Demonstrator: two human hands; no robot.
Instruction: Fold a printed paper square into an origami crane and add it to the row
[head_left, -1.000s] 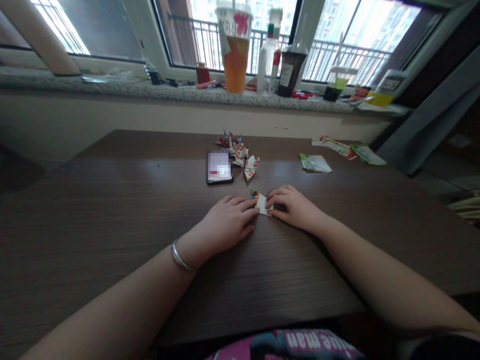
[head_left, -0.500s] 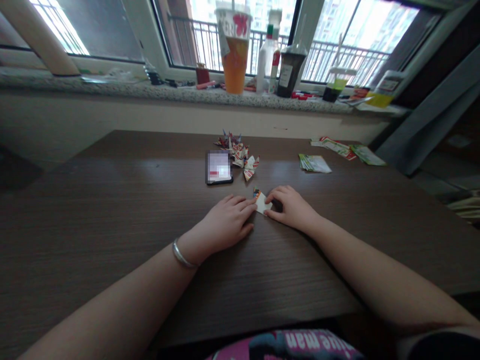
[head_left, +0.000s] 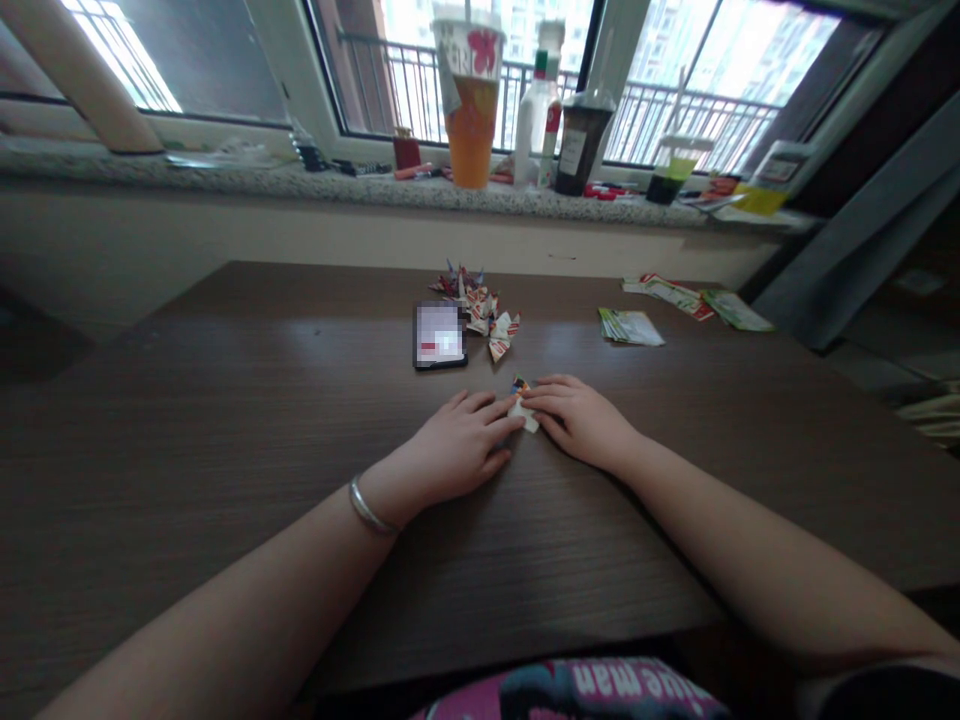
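A small folded paper piece (head_left: 527,416), white with a coloured printed end, lies on the brown table between my hands. My left hand (head_left: 461,445) rests palm down with its fingers stretched out, their tips on the paper's left part. From the other side, my right hand (head_left: 581,418) lays its extended fingers over the paper's right part, thumb along its lower edge. Both hands partly cover the folds. Just beyond are several folded paper shapes (head_left: 502,335), pointed and red-and-white patterned, in a cluster. A phone with a blurred screen (head_left: 440,336) stands beside them.
Several flat paper slips (head_left: 631,327) lie on the table's (head_left: 225,420) right side, with more printed strips (head_left: 675,296) behind. Along the stone windowsill (head_left: 337,190) stand a tall orange drink cup (head_left: 471,130), a dark drink cup (head_left: 582,145), bottles and small items.
My right hand's fingers have gone from curled at the paper's right edge to lying flatter across it. The paper has turned slightly and shows less white. My left hand has barely shifted.
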